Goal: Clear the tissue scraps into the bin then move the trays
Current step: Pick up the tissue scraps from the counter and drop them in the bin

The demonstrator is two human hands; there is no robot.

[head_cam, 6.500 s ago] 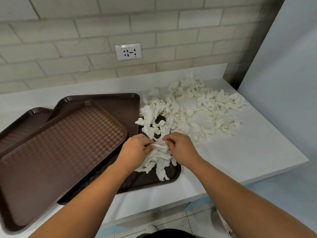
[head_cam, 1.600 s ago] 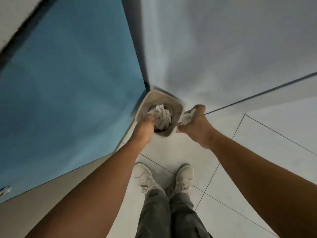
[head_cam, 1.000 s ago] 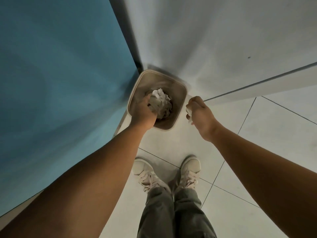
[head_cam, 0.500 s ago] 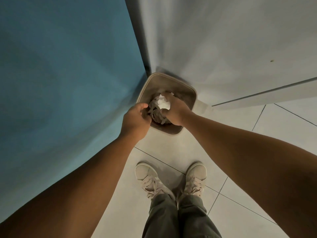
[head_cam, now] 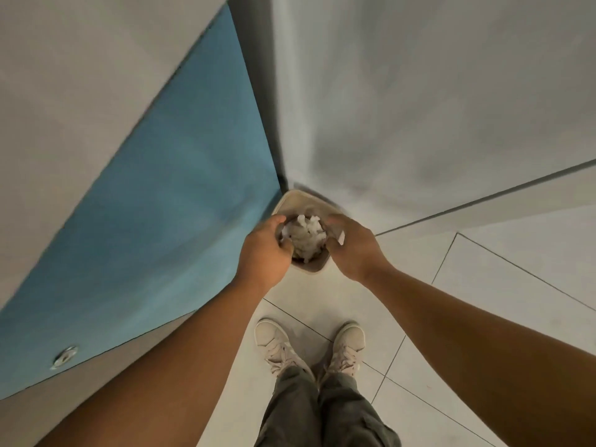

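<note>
Where blue panel (head_cam: 167, 201) meets wall (head_cam: 419, 108), tissue scraps (head_cam: 304, 235) fill the bin (head_cam: 314, 268) on tiles (head_cam: 483, 301).

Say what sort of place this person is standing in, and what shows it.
Indoors, likely a corner of a kitchen or break room, though unsure. A pale tiled floor, a blue panel meeting a grey wall, and a small bin full of tissue scraps suggest it.

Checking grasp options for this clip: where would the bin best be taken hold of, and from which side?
Probably the near rim of the bin, approached from the near, open side: the blue panel and grey wall close in its far sides, and tissue scraps fill the opening.
</note>
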